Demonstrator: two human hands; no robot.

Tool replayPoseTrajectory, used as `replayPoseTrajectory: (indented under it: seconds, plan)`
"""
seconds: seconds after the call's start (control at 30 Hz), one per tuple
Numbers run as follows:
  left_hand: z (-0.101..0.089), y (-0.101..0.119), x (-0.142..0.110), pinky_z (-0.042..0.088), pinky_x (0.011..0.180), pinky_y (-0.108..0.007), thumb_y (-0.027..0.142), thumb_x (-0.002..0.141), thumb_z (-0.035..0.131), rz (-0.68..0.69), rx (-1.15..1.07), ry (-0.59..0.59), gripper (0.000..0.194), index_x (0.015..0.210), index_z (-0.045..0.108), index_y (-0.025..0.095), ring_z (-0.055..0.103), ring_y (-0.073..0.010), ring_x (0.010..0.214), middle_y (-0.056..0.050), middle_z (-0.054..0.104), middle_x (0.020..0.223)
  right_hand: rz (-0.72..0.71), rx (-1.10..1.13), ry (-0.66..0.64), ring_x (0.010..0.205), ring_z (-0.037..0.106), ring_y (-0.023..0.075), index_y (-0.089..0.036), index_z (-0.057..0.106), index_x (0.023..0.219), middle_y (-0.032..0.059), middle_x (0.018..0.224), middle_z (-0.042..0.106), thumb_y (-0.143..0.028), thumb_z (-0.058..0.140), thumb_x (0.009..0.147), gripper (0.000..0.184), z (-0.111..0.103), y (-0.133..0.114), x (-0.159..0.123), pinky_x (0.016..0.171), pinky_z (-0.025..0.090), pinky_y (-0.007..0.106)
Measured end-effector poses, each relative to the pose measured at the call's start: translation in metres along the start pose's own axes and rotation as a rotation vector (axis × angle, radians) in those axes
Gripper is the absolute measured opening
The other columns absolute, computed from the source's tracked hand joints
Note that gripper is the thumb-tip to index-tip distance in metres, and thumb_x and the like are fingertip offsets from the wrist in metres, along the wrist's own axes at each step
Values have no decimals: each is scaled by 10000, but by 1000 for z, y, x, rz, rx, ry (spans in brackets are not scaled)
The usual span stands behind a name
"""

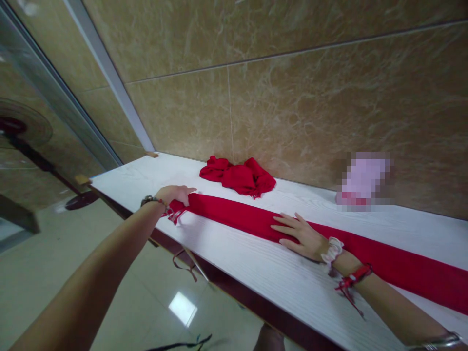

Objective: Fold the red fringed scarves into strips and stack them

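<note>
A long red scarf (234, 214) stretches flat in a narrow band along the white table, running out of view at the right. At its far left end, where fringe shows under the wrist, my left hand (177, 194) rests on the cloth. One finger of that hand points out to the right; its other fingers are partly hidden. My right hand (302, 236) lies flat on the middle of the scarf, fingers spread. Behind the band, near the wall, sits a second red cloth (243, 178), crumpled, with a little fringe along its front edge.
The white table (226, 248) stands against a brown marbled wall (285, 117). A blurred-out pinkish object (365, 178) leans by the wall at the right. On the floor at the left stands a pedestal fan (44, 161). A ribbon (185, 265) hangs below the front edge.
</note>
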State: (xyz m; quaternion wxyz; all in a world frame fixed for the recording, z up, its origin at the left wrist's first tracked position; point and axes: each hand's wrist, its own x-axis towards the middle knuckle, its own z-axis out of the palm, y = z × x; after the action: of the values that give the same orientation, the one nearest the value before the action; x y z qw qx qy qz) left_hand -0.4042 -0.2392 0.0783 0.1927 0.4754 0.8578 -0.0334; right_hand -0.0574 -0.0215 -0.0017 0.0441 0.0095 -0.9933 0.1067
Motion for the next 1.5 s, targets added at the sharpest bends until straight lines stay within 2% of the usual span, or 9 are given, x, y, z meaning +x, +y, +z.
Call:
replayPoseTrajectory:
  seconds: [0.07, 0.17, 0.3, 0.57, 0.73, 0.9, 1.13, 1.3, 1.5]
  plan:
    - [8, 17, 0, 333, 945, -428, 223, 626, 575, 90, 79, 90, 717, 1306, 357, 150, 381, -333, 1177, -146, 375, 1336, -5, -21, 41, 1279, 221, 282, -262, 401, 1283, 84, 1376, 337, -401, 362, 864, 444, 0, -8, 11, 981, 159, 604]
    - [26, 46, -5, 259, 1008, -324, 247, 776, 471, 412, 157, 237, 564, 1317, 331, 170, 292, -230, 1249, -104, 262, 1403, -2, -67, 69, 1259, 279, 269, -229, 438, 1260, 94, 1342, 393, -328, 402, 854, 420, 3, -26, 35, 987, 206, 572]
    - [52, 62, -13, 301, 977, -294, 368, 822, 489, 578, 299, 287, 459, 1243, 435, 191, 415, -195, 1155, -87, 431, 1292, 21, -133, 76, 1122, 472, 228, -148, 594, 1090, 122, 1172, 563, -240, 454, 825, 314, 8, -50, 65, 966, 347, 412]
    - [60, 36, -18, 329, 957, -315, 260, 898, 395, 632, 575, 332, 346, 1233, 448, 192, 439, -187, 1136, -59, 516, 1230, 51, -253, 26, 918, 598, 199, -124, 647, 911, 121, 987, 652, -63, 393, 803, 283, 3, -69, 81, 806, 471, 303]
    - [62, 29, -16, 295, 996, -302, 30, 839, 380, 619, 644, 328, 434, 1231, 442, 203, 396, -164, 1191, -36, 456, 1294, 49, -227, 192, 881, 621, 184, -145, 643, 901, 102, 967, 666, -82, 383, 818, 280, 9, -64, 77, 783, 493, 291]
    - [62, 21, -24, 311, 991, -253, -75, 773, 286, 503, 594, 418, 591, 1312, 313, 165, 359, -124, 1220, -70, 375, 1351, -113, -206, 312, 947, 602, 181, -128, 643, 936, 112, 974, 667, -102, 410, 817, 262, 22, -56, 73, 833, 482, 288]
    - [82, 17, -35, 247, 1045, -275, -93, 726, 254, 485, 631, 320, 631, 1293, 359, 163, 236, -134, 1275, -53, 311, 1385, -142, -188, 279, 1064, 532, 210, -147, 632, 1015, 121, 1095, 613, -109, 450, 800, 284, 38, -50, 73, 900, 442, 374]
    - [81, 15, -41, 237, 1042, -266, -40, 751, 313, 512, 603, 287, 548, 1264, 406, 130, 253, -144, 1272, -70, 347, 1365, -125, -140, 215, 1139, 465, 200, -160, 591, 1101, 112, 1178, 562, -142, 445, 823, 314, 36, -50, 66, 958, 380, 375]
    - [73, 53, -32, 228, 1031, -362, 207, 883, 329, 461, 397, 400, 394, 1267, 406, 164, 284, -180, 1263, -85, 357, 1360, -18, -90, 135, 1215, 370, 177, -215, 526, 1181, 70, 1276, 482, -249, 401, 870, 337, 24, -61, 64, 1021, 271, 397]
